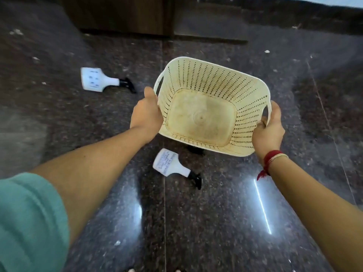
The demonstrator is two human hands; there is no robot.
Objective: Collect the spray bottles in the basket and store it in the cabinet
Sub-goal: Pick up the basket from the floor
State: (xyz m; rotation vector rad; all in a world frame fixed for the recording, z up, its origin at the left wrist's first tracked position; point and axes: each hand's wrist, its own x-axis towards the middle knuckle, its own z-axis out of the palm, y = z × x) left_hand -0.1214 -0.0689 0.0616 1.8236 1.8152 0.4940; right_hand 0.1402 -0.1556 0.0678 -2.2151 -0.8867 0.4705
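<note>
While held up over the floor: basket (212, 107), cream, perforated, empty, tilted with its opening toward the camera.
Left hand (146, 112): closed on the basket's left rim, just below the handle slot.
Right hand (268, 128): closed on the right handle, fingers through the slot.
Hands: well apart, one on each side of the basket.
Near spray bottle (171, 165): white with black trigger, lying on its side on the floor (216, 222), just below the basket.
Far spray bottle (100, 80): same kind, lying on its side, left of the basket, well apart from the other.
Cabinet (121, 14): dark wood, at the top beyond the basket.
Right wrist: red thread band (272, 156).
Left arm: teal sleeve (29, 222).
</note>
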